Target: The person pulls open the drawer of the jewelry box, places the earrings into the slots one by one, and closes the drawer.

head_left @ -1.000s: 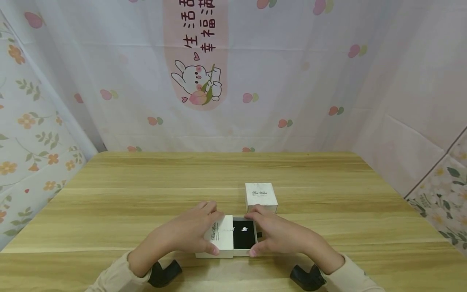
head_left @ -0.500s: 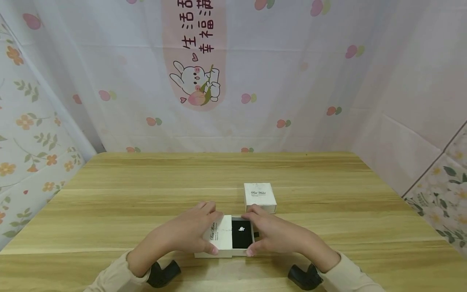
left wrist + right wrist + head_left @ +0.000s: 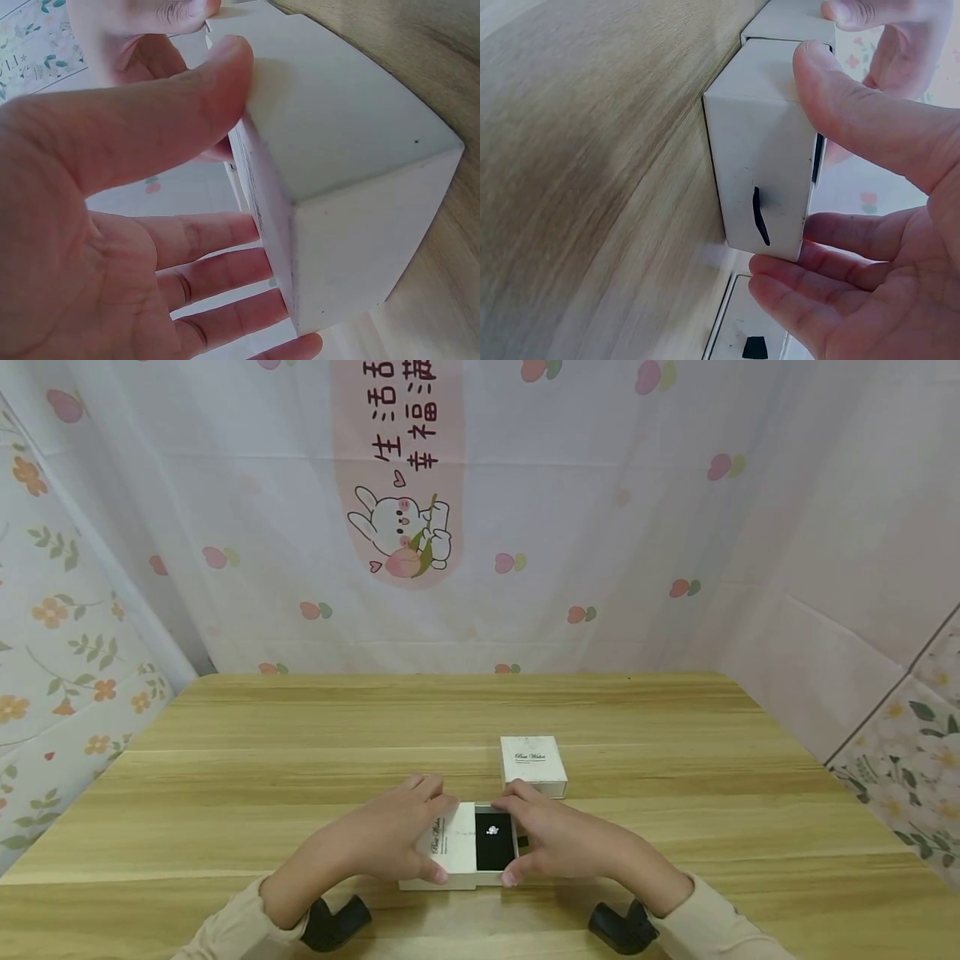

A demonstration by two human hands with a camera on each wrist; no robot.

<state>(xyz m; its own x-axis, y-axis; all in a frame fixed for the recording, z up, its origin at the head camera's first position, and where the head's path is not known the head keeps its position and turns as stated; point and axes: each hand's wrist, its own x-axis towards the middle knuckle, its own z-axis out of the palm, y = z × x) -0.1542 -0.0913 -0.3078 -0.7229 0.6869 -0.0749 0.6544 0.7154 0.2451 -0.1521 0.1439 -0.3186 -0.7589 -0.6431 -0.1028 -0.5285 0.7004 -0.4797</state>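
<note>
In the head view, my left hand (image 3: 393, 831) holds the white box sleeve (image 3: 459, 847) from above, its thumb on the near side and its fingers across the far side. Out of the sleeve's right end sticks a white drawer (image 3: 487, 878) with a black lining (image 3: 491, 856). A small shiny silvery piece of jewellery (image 3: 492, 831), perhaps an earring, sits on that lining. My right hand (image 3: 566, 839) grips the drawer between thumb and fingers. The right wrist view shows a black pull tab (image 3: 760, 217) on the drawer's end face.
A second white box (image 3: 534, 760) with "Best Wishes" lettering stands closed just behind my right hand. The wooden table (image 3: 315, 718) runs back to a patterned curtain (image 3: 622, 527). Black camera mounts (image 3: 337, 922) sit under both wrists.
The drawer has slid slightly left into the sleeve, pushed by my right hand, so less of the lining shows. My left hand stays on the sleeve.
</note>
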